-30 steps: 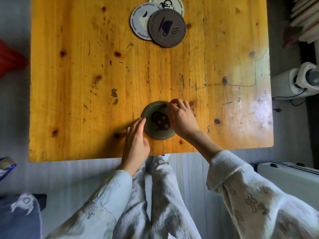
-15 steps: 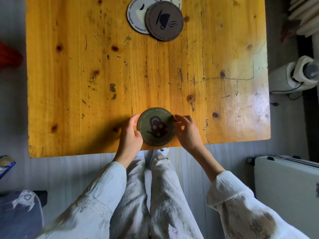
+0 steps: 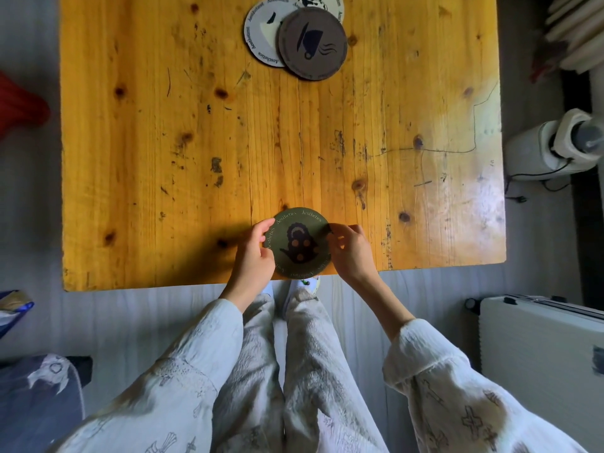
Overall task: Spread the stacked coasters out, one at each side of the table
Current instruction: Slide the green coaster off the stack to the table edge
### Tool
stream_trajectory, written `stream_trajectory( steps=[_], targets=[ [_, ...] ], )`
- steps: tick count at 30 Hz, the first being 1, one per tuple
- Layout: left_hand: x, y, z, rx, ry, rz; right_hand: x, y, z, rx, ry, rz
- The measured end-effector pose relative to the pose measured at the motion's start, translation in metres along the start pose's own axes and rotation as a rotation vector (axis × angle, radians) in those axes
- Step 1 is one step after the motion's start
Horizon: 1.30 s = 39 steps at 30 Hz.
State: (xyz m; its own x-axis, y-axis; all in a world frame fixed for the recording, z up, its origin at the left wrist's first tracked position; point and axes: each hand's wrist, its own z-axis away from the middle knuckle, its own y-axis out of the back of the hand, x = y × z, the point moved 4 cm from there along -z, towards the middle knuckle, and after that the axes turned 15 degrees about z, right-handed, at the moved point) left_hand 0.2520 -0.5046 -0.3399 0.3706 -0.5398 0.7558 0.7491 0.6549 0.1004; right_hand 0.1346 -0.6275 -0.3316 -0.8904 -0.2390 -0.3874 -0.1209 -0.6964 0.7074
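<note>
The surface (image 3: 163, 142) is a square slab of glossy yellow pine, knotted, scratched and marked with a thin pen line, standing on a pale grey floor (image 3: 425, 282). A white case (image 3: 539, 348) lies at the right of the floor, and a white appliance (image 3: 555, 145) with a cord sits beyond it. At the far edge three round coasters overlap: a grey-brown one (image 3: 312, 44) on top of two white ones (image 3: 261, 37). At the near edge lies a dark green round coaster (image 3: 299, 243) printed with a teapot. The left hand (image 3: 253, 256) pinches its left rim in a narrow grip; the right hand (image 3: 351, 253) pinches its right rim likewise.
</note>
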Motion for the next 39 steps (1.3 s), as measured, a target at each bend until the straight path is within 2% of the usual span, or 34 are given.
stream_trajectory(
  steps=[12, 39],
  targets=[
    [0.004, -0.002, -0.005, -0.006, -0.029, -0.021, 0.000, 0.000, 0.005, -0.013, -0.120, -0.110],
    [0.000, 0.007, -0.006, -0.021, -0.063, -0.055, 0.003, 0.000, 0.007, -0.065, -0.161, -0.154]
  ],
)
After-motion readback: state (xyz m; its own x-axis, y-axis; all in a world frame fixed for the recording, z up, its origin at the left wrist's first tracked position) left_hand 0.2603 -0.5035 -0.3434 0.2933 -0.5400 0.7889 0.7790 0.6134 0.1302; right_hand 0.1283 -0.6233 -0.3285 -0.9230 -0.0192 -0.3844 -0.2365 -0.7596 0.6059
